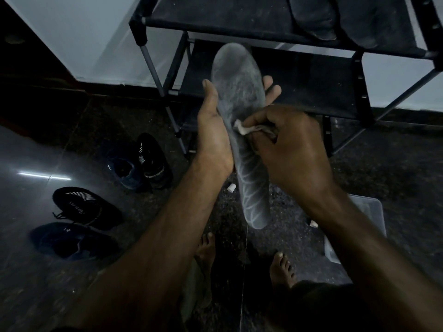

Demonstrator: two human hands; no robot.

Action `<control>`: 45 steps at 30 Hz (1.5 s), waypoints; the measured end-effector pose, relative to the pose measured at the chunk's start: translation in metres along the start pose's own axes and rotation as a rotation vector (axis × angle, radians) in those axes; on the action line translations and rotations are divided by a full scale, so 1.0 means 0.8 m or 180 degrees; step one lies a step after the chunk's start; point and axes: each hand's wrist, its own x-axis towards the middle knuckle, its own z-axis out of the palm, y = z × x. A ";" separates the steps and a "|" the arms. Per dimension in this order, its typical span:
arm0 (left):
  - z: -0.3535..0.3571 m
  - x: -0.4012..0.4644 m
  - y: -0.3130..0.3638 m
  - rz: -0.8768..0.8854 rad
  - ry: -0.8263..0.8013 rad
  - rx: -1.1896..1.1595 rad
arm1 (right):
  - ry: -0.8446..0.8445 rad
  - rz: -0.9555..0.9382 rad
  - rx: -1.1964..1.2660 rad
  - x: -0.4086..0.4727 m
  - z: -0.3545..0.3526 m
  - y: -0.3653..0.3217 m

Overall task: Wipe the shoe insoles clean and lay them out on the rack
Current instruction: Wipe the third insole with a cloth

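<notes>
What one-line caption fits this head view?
Left hand holds a grey insole upright while the right hand rubs it with a small white wipe, before the black rack.

The scene is dimly lit, with a cold bluish cast. A thin bright streak of reflected tube light is seen on the glossy dark speckled stone floor [45, 176]. The pale wall [96, 32] is the brightest area. The lower corners are lost in shadow. Wide-angle bending is noted in the black metal-framed fabric shoe rack [263, 22] at the edges. The right forearm is slightly motion-blurred.

Four shoes [86, 207], plastic tub [369, 212]
</notes>
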 end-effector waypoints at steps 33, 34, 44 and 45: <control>-0.002 -0.002 0.000 0.0063 0.0134 0.0016 | 0.0075 -0.0162 -0.0054 -0.005 0.012 -0.005; -0.001 -0.002 0.000 0.0019 0.0140 -0.0069 | 0.0132 -0.0185 -0.0195 -0.003 0.011 -0.001; -0.005 -0.001 0.003 0.0046 0.0215 0.0006 | -0.0287 -0.0024 0.0475 -0.009 0.011 -0.013; -0.006 -0.001 0.003 0.0042 0.0226 -0.0006 | -0.0218 -0.0138 0.0289 -0.008 0.012 -0.010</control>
